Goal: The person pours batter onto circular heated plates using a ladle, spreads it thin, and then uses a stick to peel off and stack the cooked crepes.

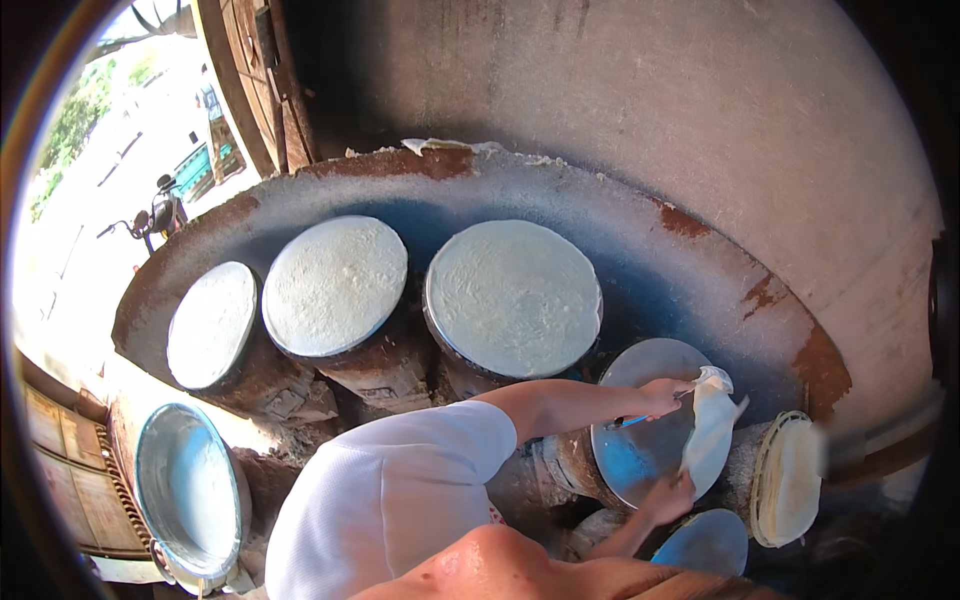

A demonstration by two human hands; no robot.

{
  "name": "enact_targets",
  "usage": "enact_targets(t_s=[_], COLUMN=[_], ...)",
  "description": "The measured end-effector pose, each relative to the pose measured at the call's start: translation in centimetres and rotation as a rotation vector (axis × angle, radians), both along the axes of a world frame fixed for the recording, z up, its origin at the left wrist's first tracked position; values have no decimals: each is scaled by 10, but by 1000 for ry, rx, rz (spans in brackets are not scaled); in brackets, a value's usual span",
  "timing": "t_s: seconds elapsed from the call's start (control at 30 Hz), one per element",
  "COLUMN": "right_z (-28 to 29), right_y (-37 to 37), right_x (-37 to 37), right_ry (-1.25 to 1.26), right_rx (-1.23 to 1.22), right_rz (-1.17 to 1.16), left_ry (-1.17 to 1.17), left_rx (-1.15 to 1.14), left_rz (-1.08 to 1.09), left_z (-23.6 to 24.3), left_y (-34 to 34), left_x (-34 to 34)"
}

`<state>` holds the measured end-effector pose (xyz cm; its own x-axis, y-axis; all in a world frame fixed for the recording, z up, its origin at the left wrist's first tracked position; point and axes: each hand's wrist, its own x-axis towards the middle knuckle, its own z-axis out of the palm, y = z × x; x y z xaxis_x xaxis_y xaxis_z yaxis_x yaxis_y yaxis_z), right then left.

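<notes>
My left hand (662, 398) is closed around a thin blue-handled tool (630, 422). Its far end meets the upper end of a soft, thin white sheet (712, 425), which looks like cooked batter. Lower down, my right hand (672, 496) pinches the sheet's near end. Stretched between both hands, the sheet hangs in folds over the right part of a round, flat metal griddle (635, 455). The griddle's surface is bare and shiny. Just right of it stands a round woven-rimmed tray (765, 490) bearing a pale round sheet (797, 480).
Three round griddles coated in white batter, left (212, 325), middle (337, 285) and right (513, 297), stand on dark stove bodies along a curved, rusty-edged wall (690, 215). A metal basin (240, 500) with whitish liquid is lower left. Another round metal surface (705, 545) is near my right forearm.
</notes>
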<state>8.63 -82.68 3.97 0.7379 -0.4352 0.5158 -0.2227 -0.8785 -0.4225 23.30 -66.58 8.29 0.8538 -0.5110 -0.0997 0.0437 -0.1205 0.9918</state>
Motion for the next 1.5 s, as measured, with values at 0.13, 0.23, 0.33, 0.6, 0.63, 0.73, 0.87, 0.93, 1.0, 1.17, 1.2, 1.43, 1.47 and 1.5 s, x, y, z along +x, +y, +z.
enact_targets(t_s=[0.13, 0.23, 0.33, 0.6, 0.63, 0.73, 0.87, 0.93, 1.0, 1.17, 1.2, 1.43, 1.47, 1.5], right_z=[14, 13, 28, 12, 13, 42, 11, 8, 5, 8, 9, 15, 6, -1], right_y=[21, 46, 54, 93, 92, 53, -5, -7, -5, 21, 27, -88, -90, -65], right_x=[-11, -2, 55, 69, 66, 35, 34, 70, 98, 119, 119, 38, 21, 7], right_ry=[-110, -209, 174, 155, 159, 100, 73, 180, 204, 218, 185, -12, 76, 108], right_rx=[79, 602, 161, 159, 120, 33, 37, -21, 3, 36, 71, 13, 102, 114], right_rz=[85, 339, -35, 210, 262, 246, 207, 280, 357, 587, 637, 489, 383, 386], left_ry=[4, 59, 271, 285, 281, 280, 268, 214, 243, 233, 235, 130, 133, 171], left_rx=[-196, -368, -91, -50, -76, -126, -166, -208, -109, -96, -96, -18, 24, -34], left_rz=[31, 109, 136, 268, 275, 305, 370, 407, 454, 594, 616, 589, 552, 620], left_z=[-18, -46, 32, -3, -6, 12, 11, 21, 35, 44, 44, 65, 55, 45], left_y=[30, 47, 83, 123, 121, 130, 99, 82, 81, 84, 84, 67, 64, 62], left_x=[50, 49, 49, 26, 26, 26, 15, 12, -14, -49, -51, -65, -67, -74])
